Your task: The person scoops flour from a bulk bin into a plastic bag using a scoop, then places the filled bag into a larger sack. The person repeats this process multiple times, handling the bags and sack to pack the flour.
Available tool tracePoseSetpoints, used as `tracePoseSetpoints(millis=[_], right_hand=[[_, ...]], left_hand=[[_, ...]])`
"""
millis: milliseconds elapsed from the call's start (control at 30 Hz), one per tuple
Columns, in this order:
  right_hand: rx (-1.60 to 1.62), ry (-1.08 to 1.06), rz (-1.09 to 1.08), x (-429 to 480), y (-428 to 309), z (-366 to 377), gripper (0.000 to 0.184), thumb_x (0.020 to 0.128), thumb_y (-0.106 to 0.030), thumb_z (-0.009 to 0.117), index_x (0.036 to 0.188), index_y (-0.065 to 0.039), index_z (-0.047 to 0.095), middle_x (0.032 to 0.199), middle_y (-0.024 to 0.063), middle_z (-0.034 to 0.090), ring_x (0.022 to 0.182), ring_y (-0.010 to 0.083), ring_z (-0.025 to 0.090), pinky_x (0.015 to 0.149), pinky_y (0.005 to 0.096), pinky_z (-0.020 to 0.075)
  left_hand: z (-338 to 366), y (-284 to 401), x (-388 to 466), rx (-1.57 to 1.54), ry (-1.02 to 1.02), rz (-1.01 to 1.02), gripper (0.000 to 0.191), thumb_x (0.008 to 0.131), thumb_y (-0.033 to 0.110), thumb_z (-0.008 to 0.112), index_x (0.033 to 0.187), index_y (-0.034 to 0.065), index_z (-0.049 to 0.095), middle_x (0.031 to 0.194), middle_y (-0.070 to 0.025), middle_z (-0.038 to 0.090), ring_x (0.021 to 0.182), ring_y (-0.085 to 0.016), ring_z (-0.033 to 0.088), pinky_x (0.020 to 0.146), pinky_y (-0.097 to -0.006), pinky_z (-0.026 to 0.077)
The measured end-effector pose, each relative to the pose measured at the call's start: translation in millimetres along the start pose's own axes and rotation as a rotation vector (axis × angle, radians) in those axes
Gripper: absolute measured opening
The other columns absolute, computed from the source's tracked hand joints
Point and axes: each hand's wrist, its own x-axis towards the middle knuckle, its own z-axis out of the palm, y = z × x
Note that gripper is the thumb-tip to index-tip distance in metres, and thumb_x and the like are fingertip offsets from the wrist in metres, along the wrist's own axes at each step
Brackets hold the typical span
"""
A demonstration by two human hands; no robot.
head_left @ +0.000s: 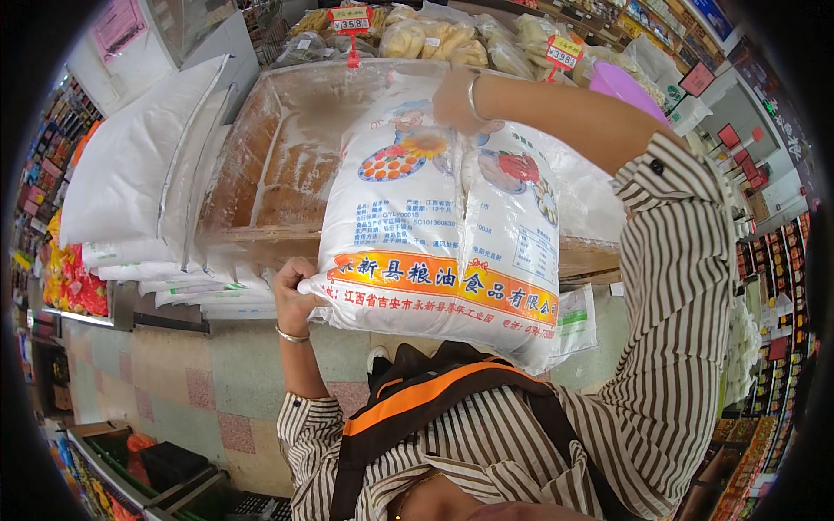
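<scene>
A large white printed sack [404, 215] of what looks like flour, with an orange band, lies tilted over the front edge of a wooden bin [300, 231]. My left hand [298, 290] grips the sack's near left corner. My right hand [454, 101] is closed on the upper part of the sack, near its far end; its fingers are partly hidden. White powder coats the bin's bottom and walls, and more white powder [586, 195] shows to the right of the sack.
Full white sacks [140, 156] are stacked left of the bin. Behind it are bagged dry goods [430, 38], red price signs [352, 23] and a purple plastic basin [625, 88]. A black crate [172, 465] stands at lower left. Tiled floor [195, 384] shows below the bin.
</scene>
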Motion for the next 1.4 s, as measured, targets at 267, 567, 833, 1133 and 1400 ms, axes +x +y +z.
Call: tracePoseSetpoints(millis=[267, 567, 833, 1133, 1400], right_hand=[[0.079, -0.04, 0.003, -6, 3, 6, 0.019, 0.064, -0.017, 0.057, 0.077, -0.007, 0.066, 0.076, 0.0098, 0.064, 0.07, 0.0274, 0.062, 0.058, 0.0389, 0.0484], [0.068, -0.04, 0.027, -18, 6, 14, 0.017, 0.062, -0.013, 0.057, 0.075, -0.006, 0.066, 0.076, 0.0116, 0.063, 0.071, 0.027, 0.062, 0.059, 0.0371, 0.0489], [0.244, 0.19, 0.198, -36, 17, 10, 0.016, 0.065, -0.011, 0.054, 0.076, -0.007, 0.064, 0.076, 0.0115, 0.062, 0.072, 0.028, 0.061, 0.059, 0.0383, 0.0481], [0.445, 0.441, 0.431, -101, 6, 69, 0.023, 0.07, -0.007, 0.049, 0.092, -0.009, 0.057, 0.072, 0.0121, 0.058, 0.072, 0.0271, 0.059, 0.062, 0.0382, 0.0468], [0.539, 0.489, 0.461, -109, -19, 104, 0.028, 0.07, -0.012, 0.054, 0.098, -0.008, 0.055, 0.072, 0.0128, 0.061, 0.068, 0.0271, 0.061, 0.061, 0.0369, 0.0478]], left_hand=[[-3, -5, 3, -0.008, -0.041, 0.026, 0.035, 0.05, 0.012, 0.079, 0.064, 0.0086, 0.047, 0.062, 0.0041, 0.048, 0.056, -0.004, 0.041, 0.052, -0.0175, 0.033], [-2, 3, 2, -0.03, -0.069, -0.033, 0.038, 0.045, 0.015, 0.078, 0.064, 0.0078, 0.046, 0.066, 0.004, 0.043, 0.06, -0.006, 0.038, 0.054, -0.0192, 0.03], [0, 2, 1, 0.027, -0.039, -0.016, 0.034, 0.049, 0.01, 0.076, 0.064, 0.0083, 0.046, 0.065, 0.0033, 0.046, 0.059, -0.005, 0.04, 0.055, -0.0188, 0.033], [1, 1, -12, 0.07, 0.075, 0.006, 0.017, 0.06, 0.003, 0.061, 0.074, 0.004, 0.052, 0.072, -0.0007, 0.054, 0.065, -0.008, 0.049, 0.061, -0.021, 0.041], [26, 6, -31, -0.27, 0.236, -0.052, 0.024, 0.068, 0.004, 0.053, 0.092, -0.0014, 0.052, 0.089, -0.009, 0.058, 0.077, -0.016, 0.057, 0.07, -0.0278, 0.047]])
